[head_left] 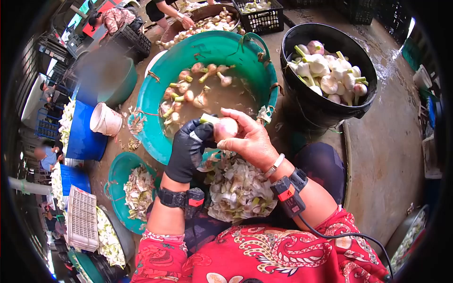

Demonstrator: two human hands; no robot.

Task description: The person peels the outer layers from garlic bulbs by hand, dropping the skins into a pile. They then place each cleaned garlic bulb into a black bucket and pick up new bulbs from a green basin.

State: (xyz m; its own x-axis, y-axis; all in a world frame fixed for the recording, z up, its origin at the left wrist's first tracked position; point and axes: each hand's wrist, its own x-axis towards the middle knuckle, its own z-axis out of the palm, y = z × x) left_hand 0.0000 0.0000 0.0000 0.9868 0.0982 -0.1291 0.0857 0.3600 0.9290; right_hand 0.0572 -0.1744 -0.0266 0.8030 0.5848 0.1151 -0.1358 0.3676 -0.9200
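Between my hands is a garlic bulb (pixel 226 129), pinkish white with a short green stem pointing left. My left hand (pixel 186 148), in a black glove, grips it at the stem side. Bare fingers of my right hand (pixel 250 141) curl around the bulb's right side. Just beyond stands a large green tub (pixel 144 111) of murky water, where several garlic bulbs (pixel 188 94) float with stems on. Below my hands lies a heap of papery garlic peelings (pixel 240 188).
A black bucket (pixel 325 108) full of cleaned garlic stands at right. A small green basin (pixel 118 177) of peelings, a white bucket (pixel 104 120) and a blue tub (pixel 87 137) are left. Behind, a person's hand (pixel 187 22) reaches into a garlic-filled tub; a black crate (pixel 262 20) stands nearby.
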